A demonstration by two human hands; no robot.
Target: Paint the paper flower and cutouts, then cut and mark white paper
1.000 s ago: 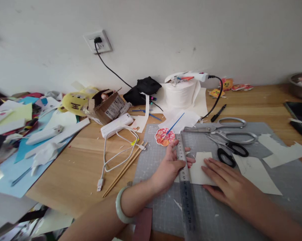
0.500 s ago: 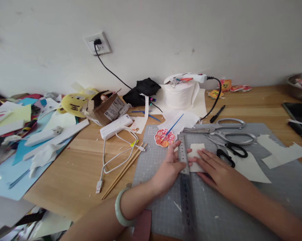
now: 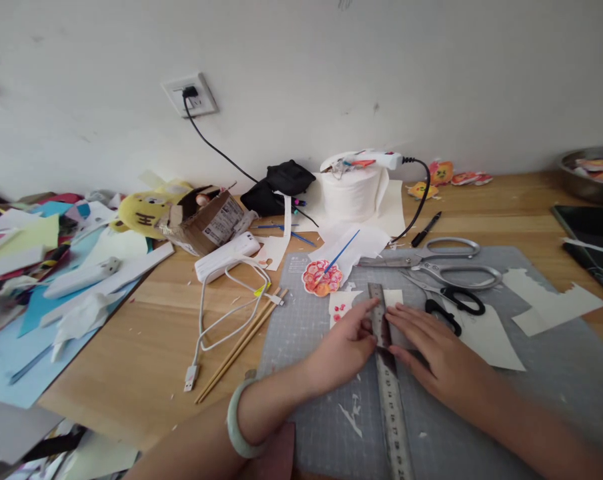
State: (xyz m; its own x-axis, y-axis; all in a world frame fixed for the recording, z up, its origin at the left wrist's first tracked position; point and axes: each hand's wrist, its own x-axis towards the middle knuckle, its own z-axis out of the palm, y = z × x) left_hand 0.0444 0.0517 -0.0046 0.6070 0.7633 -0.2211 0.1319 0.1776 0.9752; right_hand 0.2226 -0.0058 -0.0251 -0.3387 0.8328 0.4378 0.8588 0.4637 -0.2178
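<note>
A metal ruler [image 3: 392, 400] lies lengthwise on the grey cutting mat [image 3: 326, 407], its far end over white paper [image 3: 394, 297]. My left hand [image 3: 349, 339] is closed on the ruler's left edge, thumb and fingers pressed near its upper part. On the other side, my right hand [image 3: 426, 340] rests with its fingers spread out, their tips by the ruler and over the paper. Left of the ruler shows a paper piece with red marks [image 3: 339, 308]. Beyond it is a red and orange paper flower [image 3: 321, 277] with a blue brush [image 3: 342, 251] across it.
Large metal scissors [image 3: 461, 272] and black-handled scissors [image 3: 464, 299] lie right of my hands. A tissue roll [image 3: 349, 193] stands behind. Further left are a white power bank [image 3: 226, 257], a cable, wooden chopsticks [image 3: 241, 347], a cardboard box [image 3: 206, 220] and paper scraps.
The ruler has shifted right and toward me, now tilted, and a red-marked paper piece shows on its left. My left hand has moved with it. The whole view has shifted slightly.
</note>
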